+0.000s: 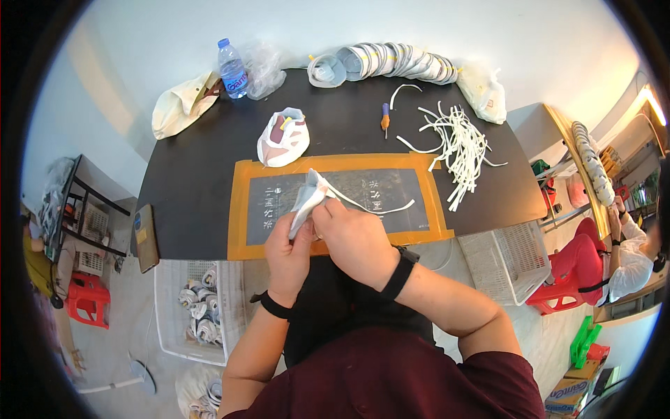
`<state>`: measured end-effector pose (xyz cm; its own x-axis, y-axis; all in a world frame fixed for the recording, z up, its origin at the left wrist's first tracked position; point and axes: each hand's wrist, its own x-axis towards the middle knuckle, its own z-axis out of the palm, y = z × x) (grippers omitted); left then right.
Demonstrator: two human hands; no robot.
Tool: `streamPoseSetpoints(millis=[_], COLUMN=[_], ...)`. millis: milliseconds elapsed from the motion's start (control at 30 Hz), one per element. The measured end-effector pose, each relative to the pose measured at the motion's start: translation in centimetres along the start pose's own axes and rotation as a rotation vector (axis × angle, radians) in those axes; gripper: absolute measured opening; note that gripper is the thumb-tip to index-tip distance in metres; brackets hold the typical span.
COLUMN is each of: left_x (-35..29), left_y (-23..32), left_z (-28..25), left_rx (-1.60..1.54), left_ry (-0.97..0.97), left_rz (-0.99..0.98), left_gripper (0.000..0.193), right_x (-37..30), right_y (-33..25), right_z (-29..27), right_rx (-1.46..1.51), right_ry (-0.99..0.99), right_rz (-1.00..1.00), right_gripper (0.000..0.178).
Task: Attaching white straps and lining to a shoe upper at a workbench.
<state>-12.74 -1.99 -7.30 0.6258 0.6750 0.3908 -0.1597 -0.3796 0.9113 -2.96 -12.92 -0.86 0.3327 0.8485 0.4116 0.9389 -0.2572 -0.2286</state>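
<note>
Above the near edge of the table, my left hand grips the side of a folded white and grey shoe upper. My right hand pinches the same upper and a white shoelace, whose free end trails off to the right. Where the lace meets the upper is partly hidden by my fingers. Beyond my hands stands another shoe upper, white and pinkish with a yellow tag. A heap of white shoelaces lies to the right, near a small tool with a purple and orange handle.
Orange tape frames a dark printed sheet on the black table. Nested uppers, a water bottle and plastic bags line the back. A phone sits at the left edge. Below are crates; a person sits at right.
</note>
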Motion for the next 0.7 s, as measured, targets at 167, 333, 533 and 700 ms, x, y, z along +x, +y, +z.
streamPoseSetpoints(millis=[167, 333, 533, 700], left_x=[0.7, 2.0, 2.4, 2.7], left_y=[0.4, 1.2, 0.2, -0.2], left_z=[-1.9, -2.8, -3.5, -3.6], left_rx=[-0.146, -0.609, -0.777, -0.787], left_ry=[0.107, 0.148, 0.038, 0.008], left_rz=[-0.298, -0.357, -0.493, -0.502], left_gripper=[0.018, 0.02, 0.025, 0.025], right_x=[-1.9, -0.5, 4.4, 6.0], right_y=[1.7, 6.0, 6.0, 5.8], right_z=[-2.1, -1.9, 1.3, 3.8], right_rx=[0.083, 0.215, 0.135, -0.041], right_ry=[-0.073, -0.144, -0.189, -0.209], right_rz=[0.065, 0.232, 0.301, 0.225], right_gripper=[0.012, 0.012, 0.018, 0.02])
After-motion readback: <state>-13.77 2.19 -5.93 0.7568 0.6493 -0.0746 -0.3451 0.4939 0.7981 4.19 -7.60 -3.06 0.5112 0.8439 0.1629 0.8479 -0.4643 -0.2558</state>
